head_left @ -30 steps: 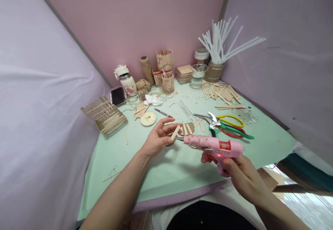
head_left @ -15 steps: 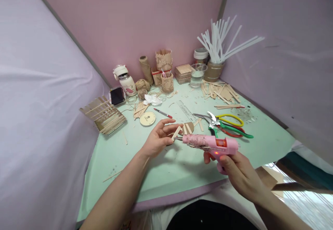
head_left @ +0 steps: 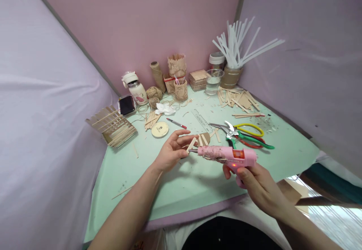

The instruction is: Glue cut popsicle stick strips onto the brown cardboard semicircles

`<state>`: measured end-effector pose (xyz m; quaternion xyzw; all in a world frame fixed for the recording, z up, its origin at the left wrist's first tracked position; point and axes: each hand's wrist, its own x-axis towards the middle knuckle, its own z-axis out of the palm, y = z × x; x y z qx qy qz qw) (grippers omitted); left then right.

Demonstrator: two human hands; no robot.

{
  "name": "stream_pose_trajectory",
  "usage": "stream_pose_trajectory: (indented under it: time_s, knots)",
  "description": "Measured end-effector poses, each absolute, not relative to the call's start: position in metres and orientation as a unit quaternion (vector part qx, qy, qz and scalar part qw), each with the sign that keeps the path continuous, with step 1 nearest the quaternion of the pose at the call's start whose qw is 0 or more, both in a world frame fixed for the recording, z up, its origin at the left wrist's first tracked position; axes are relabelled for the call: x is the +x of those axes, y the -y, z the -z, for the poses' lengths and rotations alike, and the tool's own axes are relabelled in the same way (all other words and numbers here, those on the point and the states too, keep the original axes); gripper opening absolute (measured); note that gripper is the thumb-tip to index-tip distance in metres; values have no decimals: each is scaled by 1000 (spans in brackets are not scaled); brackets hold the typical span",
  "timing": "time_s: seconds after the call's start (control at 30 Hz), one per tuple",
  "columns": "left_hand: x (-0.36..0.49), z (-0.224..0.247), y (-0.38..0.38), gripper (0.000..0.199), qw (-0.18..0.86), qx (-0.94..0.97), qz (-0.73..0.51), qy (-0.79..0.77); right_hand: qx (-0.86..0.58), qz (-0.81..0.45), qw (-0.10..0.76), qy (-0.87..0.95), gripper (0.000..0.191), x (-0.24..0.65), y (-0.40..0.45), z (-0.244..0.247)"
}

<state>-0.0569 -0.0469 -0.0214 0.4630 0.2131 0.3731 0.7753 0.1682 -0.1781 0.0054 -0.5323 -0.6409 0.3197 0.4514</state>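
My right hand (head_left: 258, 186) grips a pink hot glue gun (head_left: 220, 155) with a small orange light lit on its body. Its nozzle points left and meets the lower end of a short wooden craft stick (head_left: 191, 144). My left hand (head_left: 174, 148) pinches that stick between thumb and fingers. Just behind it lies a round brown cardboard piece (head_left: 207, 138) with short stick pieces across it; the fingers and the gun partly hide it. Whether glue is coming out is too small to tell.
Pruning shears and scissors (head_left: 246, 135) lie right of the glue gun. Behind are a clear ruler (head_left: 200, 120), a red marker (head_left: 176, 123), a round lid (head_left: 160, 129) and a cup of water (head_left: 214, 82). A slatted stick basket (head_left: 113, 125) stands left, loose craft sticks (head_left: 239, 100) at right.
Almost nothing differs. Both hands, the stick and the glue gun keep their places; the whole view has shifted very slightly.
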Motion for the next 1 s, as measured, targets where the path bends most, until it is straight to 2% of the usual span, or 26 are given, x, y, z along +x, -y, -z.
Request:
stream_pose_trajectory:
  time_s: [1.0]
  knots:
    - [-56,29,46,57,777,470,-370,-195,-572,-293,457,615,41,174,176,0]
